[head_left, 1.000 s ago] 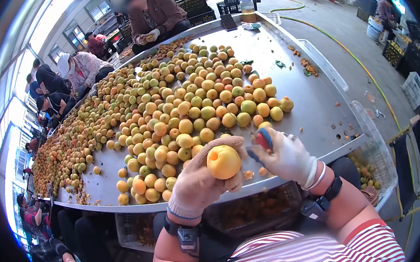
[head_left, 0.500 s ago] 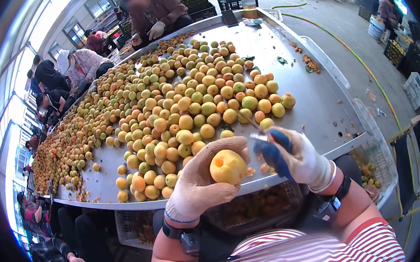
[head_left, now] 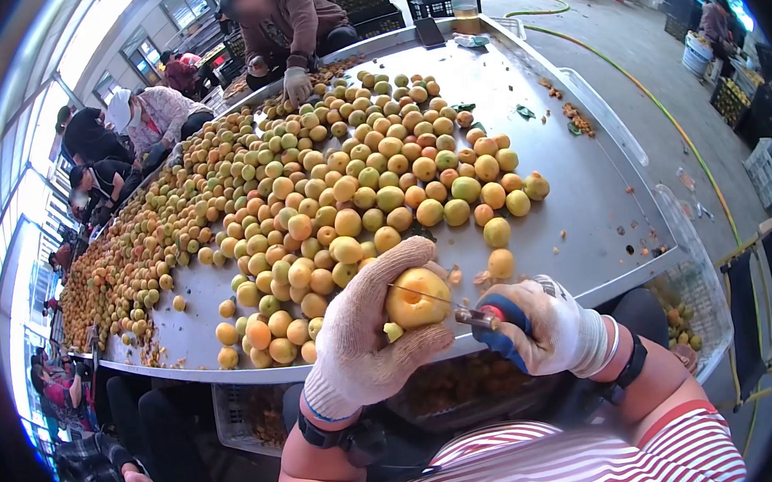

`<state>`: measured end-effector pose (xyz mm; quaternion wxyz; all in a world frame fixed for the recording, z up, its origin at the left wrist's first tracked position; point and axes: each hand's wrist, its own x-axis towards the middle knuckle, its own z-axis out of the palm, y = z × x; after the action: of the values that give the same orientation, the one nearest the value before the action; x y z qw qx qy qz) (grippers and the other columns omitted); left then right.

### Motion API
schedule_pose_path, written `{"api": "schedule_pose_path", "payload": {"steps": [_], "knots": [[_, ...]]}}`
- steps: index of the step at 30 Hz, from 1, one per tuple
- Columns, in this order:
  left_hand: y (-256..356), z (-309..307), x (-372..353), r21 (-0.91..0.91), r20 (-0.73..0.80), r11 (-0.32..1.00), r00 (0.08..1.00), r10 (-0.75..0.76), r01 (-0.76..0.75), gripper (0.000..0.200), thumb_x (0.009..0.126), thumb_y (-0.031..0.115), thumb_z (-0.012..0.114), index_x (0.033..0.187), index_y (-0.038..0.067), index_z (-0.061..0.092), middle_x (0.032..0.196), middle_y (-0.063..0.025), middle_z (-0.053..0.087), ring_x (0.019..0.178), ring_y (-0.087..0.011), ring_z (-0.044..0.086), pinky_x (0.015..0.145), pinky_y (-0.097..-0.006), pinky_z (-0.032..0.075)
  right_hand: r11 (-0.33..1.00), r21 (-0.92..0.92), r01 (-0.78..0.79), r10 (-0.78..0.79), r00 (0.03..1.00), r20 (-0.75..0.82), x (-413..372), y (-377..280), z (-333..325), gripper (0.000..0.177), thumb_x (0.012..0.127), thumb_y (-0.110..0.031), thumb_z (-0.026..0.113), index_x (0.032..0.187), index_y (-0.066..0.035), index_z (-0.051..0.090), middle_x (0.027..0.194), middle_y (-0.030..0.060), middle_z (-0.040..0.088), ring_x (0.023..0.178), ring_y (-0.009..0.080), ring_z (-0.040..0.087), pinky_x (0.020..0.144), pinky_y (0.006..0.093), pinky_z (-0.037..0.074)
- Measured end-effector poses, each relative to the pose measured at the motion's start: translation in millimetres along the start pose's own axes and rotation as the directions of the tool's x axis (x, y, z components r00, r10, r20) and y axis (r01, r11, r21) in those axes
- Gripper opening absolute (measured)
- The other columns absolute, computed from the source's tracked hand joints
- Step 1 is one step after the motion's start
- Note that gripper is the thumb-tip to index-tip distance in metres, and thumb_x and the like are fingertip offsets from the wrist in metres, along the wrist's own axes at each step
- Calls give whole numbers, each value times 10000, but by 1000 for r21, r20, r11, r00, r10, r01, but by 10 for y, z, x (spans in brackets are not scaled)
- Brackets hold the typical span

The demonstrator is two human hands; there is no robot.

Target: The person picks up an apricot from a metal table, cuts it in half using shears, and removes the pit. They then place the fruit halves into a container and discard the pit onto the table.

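Note:
My left hand (head_left: 354, 355), in a knitted glove, is wrapped round a yellow apricot (head_left: 415, 303) above the table's near edge. A hollow shows in the side of the fruit facing me. A small greenish-yellow piece (head_left: 393, 332) is at its lower left, by my palm. My right hand (head_left: 553, 323), in a white glove with blue on the fingers, is closed on a small knife (head_left: 478, 317). The thin blade points left and lies across the apricot. Part of the handle is hidden by my fingers.
Many apricots (head_left: 300, 226) are heaped over the metal table (head_left: 582, 227). Crates (head_left: 695, 309) stand below its edge. A jar (head_left: 465, 10) and a dark phone-like slab (head_left: 430, 32) are at the far end. Several people work around; one gloved hand (head_left: 297, 86) reaches to the fruit opposite.
My right hand has lowered and turned, bringing the knife's blade from beyond the apricot onto it. An apricot now rests near the table's front edge. The person opposite has reached down to the fruit.

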<state>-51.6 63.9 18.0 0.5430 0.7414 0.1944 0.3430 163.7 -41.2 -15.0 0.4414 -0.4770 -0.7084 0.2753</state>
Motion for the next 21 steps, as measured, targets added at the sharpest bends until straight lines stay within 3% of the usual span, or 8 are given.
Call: {"api": "schedule_pose_path", "payload": {"steps": [10, 12, 13, 14, 17, 18, 20, 21], "knots": [[-109, -8, 11, 75, 16, 978, 981, 192, -193, 693, 809, 136, 838, 1387, -12, 486, 1206, -157, 650, 1090, -223, 642, 932, -348, 526, 954, -235, 184, -226, 960, -164, 22, 77, 165, 257, 857, -94, 700, 1067, 29, 616, 755, 146, 641, 638, 365, 638, 570, 400, 518], [-115, 110, -14, -470, -96, 875, 992, 80, -116, 715, 864, 182, 796, 1442, -9, 421, 1237, -184, 626, 1100, -241, 631, 918, -363, 539, 948, -249, 199, -250, 949, -191, 21, 131, 234, 275, 856, -92, 701, 1082, 35, 609, 751, 141, 639, 634, 359, 639, 564, 402, 516], [-106, 115, -21, -427, -67, 898, 994, 86, -106, 737, 929, 346, 725, 1476, -1, 373, 1282, -204, 600, 1140, -280, 629, 959, -402, 528, 941, -262, 214, -273, 937, -215, 25, 157, 272, 293, 854, -91, 701, 1096, 42, 602, 748, 137, 638, 629, 352, 639, 557, 404, 513], [-138, 136, -3, -425, -67, 899, 994, 88, -109, 737, 929, 346, 725, 1476, -1, 373, 1282, -204, 600, 1140, -280, 629, 959, -402, 528, 940, -262, 217, -277, 937, -215, 25, 175, 316, 293, 854, -91, 701, 1096, 42, 602, 748, 137, 638, 629, 352, 639, 557, 404, 513], [-181, 304, 33, -636, -150, 763, 989, 20, -112, 891, 920, 675, 541, 1471, -6, 379, 1351, -214, 584, 1297, -343, 552, 1119, -479, 397, 949, -233, 214, -267, 936, -229, 57, 205, 446, 387, 854, -107, 706, 1181, 58, 578, 745, 150, 626, 604, 342, 625, 544, 401, 507], [-136, 362, 30, -635, -150, 764, 989, 22, -113, 891, 920, 675, 541, 1471, -6, 379, 1351, -214, 584, 1297, -343, 552, 1119, -479, 397, 948, -234, 215, -269, 935, -229, 72, 207, 486, 387, 854, -107, 706, 1181, 58, 578, 745, 150, 626, 604, 342, 625, 544, 401, 507], [-60, 448, 34, -832, -36, 551, 983, -178, 69, 958, 902, 743, 485, 1476, -16, 371, 1380, -204, 572, 1340, -336, 510, 1159, -477, 341, 936, -305, 173, -265, 919, -292, 71, 223, 559, 366, 855, -107, 705, 1162, 49, 584, 755, 148, 622, 582, 335, 610, 533, 398, 501], [-29, 456, 47, -766, -52, 637, 978, -203, 91, 1030, 875, 811, 411, 1492, -11, 355, 1417, -202, 546, 1357, -335, 486, 1177, -479, 309, 921, -361, 147, -267, 912, -310, 45, 264, 583, 331, 853, -104, 707, 1127, 37, 586, 763, 139, 621, 566, 326, 597, 525, 399, 496]]}}
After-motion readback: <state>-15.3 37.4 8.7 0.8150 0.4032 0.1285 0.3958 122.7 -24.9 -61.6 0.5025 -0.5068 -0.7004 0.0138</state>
